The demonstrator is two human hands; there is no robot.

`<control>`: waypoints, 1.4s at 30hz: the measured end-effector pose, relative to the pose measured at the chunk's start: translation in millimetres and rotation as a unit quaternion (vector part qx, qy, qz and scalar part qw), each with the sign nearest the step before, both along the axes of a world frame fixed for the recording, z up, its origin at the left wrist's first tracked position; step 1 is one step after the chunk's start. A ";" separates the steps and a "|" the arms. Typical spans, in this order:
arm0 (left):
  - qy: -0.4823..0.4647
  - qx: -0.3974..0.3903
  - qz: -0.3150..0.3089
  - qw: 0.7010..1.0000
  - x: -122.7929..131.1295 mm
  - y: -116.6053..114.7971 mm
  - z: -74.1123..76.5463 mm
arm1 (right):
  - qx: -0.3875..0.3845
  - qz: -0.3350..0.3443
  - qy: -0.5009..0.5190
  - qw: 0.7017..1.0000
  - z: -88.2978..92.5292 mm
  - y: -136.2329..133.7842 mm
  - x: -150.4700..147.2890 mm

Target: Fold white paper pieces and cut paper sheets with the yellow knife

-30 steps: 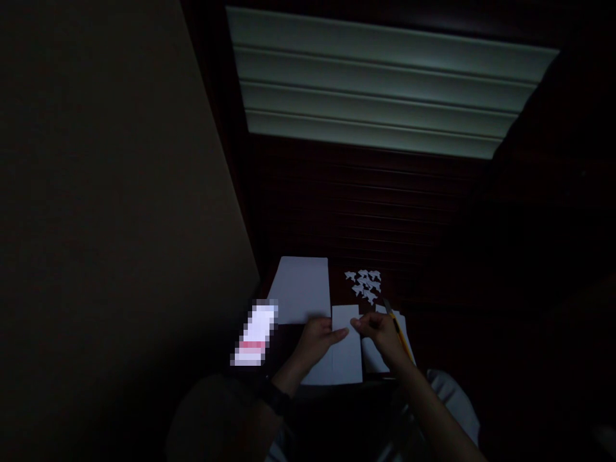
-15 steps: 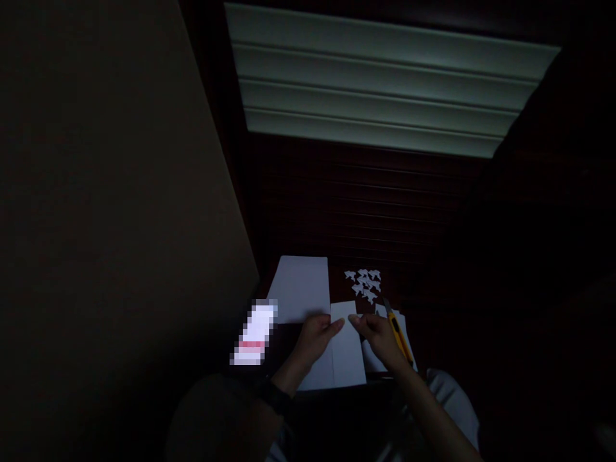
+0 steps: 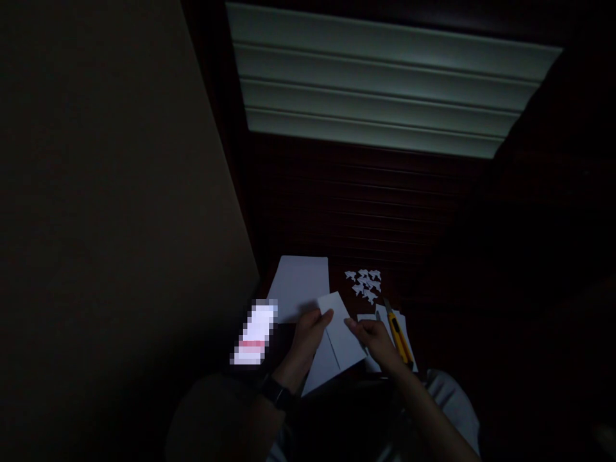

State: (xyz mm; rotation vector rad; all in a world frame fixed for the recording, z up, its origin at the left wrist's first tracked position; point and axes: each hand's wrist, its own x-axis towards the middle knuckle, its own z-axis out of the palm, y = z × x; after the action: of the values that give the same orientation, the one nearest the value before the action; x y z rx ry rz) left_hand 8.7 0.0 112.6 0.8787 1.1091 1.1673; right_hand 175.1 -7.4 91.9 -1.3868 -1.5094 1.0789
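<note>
A white sheet (image 3: 344,333) is held up to the left of the yellow utility knife (image 3: 400,339), turned askew, with a dark line running down toward its near edge; whether that line is a crease or a cut, I cannot tell.

The left forearm comes in from the near left of the knife, and the left hand (image 3: 308,330) is angled inward, away from the wearer. Its thumb presses flat on top of the sheet while the fingers go underneath out of sight, pinching the paper. The right hand (image 3: 378,340), just left of the knife, has its wrist bent inward and its fingers curled. Thumb and forefinger are drawn together at the sheet's right edge; whether the paper is caught between them, I cannot tell.

A dark wristwatch (image 3: 276,393) circles the left wrist, left of the knife and nearer the wearer. White papers (image 3: 381,313) lie under and beside the knife. Small white cutouts (image 3: 364,282) cluster beyond it, slightly left. Farther left lie a large white sheet (image 3: 299,282) and a lit, pixelated rectangle (image 3: 256,330).
</note>
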 end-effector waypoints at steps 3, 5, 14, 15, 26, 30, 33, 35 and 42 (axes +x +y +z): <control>-0.024 0.003 -0.034 0.999 -2.6 -0.6 -0.8 | -0.003 -0.002 0.010 1.000 -1.3 0.2 -0.6; -0.044 0.017 -0.044 0.998 -3.6 -2.2 0.1 | -0.006 -0.009 0.006 1.000 -1.3 -0.1 -1.0; -0.058 0.035 -0.019 0.998 -4.7 -3.5 0.3 | -0.017 0.031 0.026 0.999 0.2 -2.9 -3.3; -0.056 0.035 -0.016 0.998 -4.8 -3.4 0.7 | -0.014 0.034 0.033 0.999 0.6 -2.9 -3.5; -0.060 0.022 0.021 0.998 0.9 -7.2 12.5 | -0.016 0.017 0.049 0.999 0.9 -6.7 -4.6; -0.055 0.013 0.047 0.997 -0.7 -4.1 12.5 | -0.046 0.013 0.064 0.997 3.1 -7.4 -5.1; -0.061 0.009 0.067 0.996 -3.9 -1.4 12.9 | -0.044 0.039 0.079 0.995 4.1 -8.1 -2.8; -0.067 0.006 0.074 0.995 -5.7 0.1 12.1 | -0.044 0.054 0.085 0.994 2.9 -9.0 -1.2; -0.065 0.007 0.092 0.994 -8.2 4.4 7.3 | -0.050 0.041 0.064 0.996 -7.8 -10.1 0.5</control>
State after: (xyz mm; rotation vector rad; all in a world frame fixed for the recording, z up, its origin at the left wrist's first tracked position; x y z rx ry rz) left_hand 0.4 4.5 119.9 0.7118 1.0938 1.3656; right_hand 175.6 -17.4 84.2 -1.3055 -1.4473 1.2864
